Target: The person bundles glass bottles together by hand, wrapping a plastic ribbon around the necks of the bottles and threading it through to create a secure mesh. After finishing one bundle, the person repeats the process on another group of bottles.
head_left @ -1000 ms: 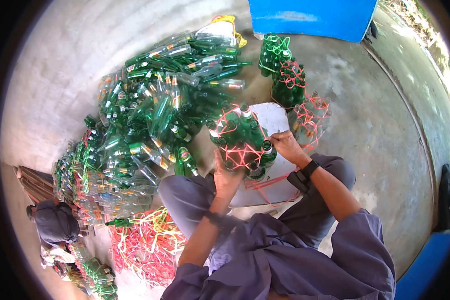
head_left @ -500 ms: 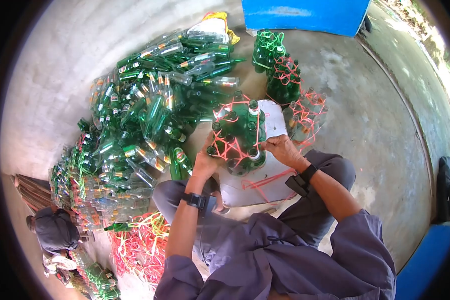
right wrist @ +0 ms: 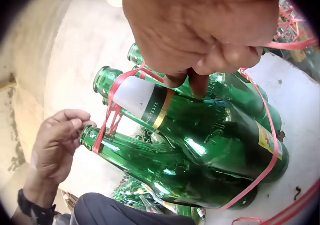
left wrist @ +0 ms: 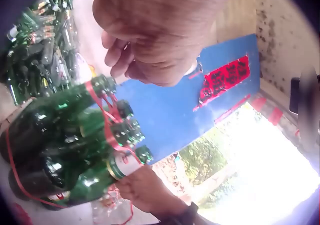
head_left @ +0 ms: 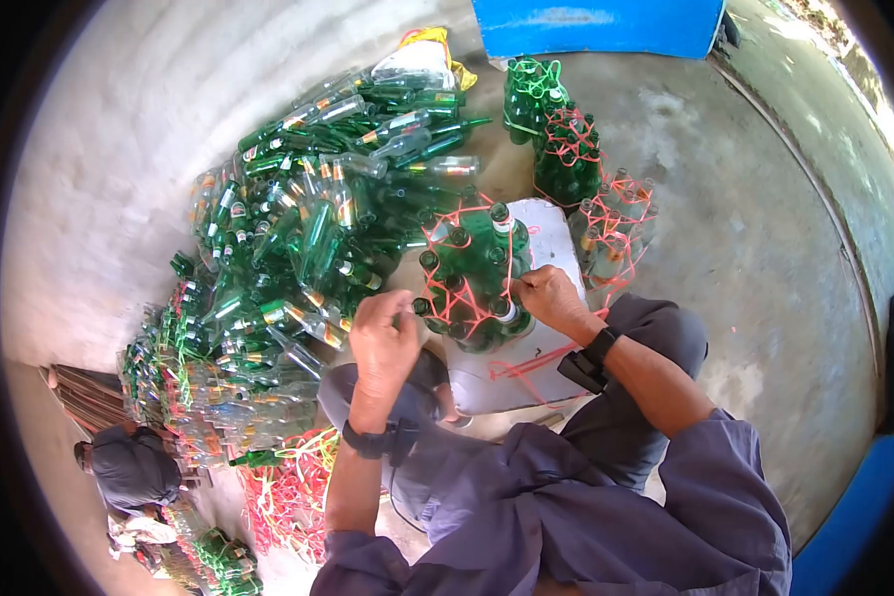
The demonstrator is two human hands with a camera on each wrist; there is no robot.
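Observation:
A bundle of green glass bottles (head_left: pixel 467 288) stands upright on a white board (head_left: pixel 556 248), with pink plastic strap (right wrist: pixel 112 97) laced around the necks and another band lower around the bodies. My right hand (head_left: pixel 554 298) is at the bundle's right side, its curled fingers pinching the pink strap beside a white-labelled neck; the palm hides part of the grip in the right wrist view. Raised at the near left corner, my left hand (head_left: pixel 385 338) has loosely curled fingers right by a bottle mouth, with nothing seen between them. In the right wrist view those left fingertips (right wrist: pixel 86 124) overlap that mouth.
A large heap of loose bottles (head_left: pixel 308 209) lies left. Strapped bundles stand behind and right: green ones (head_left: pixel 566 164) and a clear one (head_left: pixel 616 223). Loose pink and yellow strap (head_left: pixel 288 497) is piled lower left, near another person (head_left: pixel 129 467). A blue panel (head_left: pixel 596 25) stands behind.
My left hand has let go of the bundle's left side and risen beside the near left bottle mouth. The bundle shifted slightly left and away from me earlier, my right hand staying on it.

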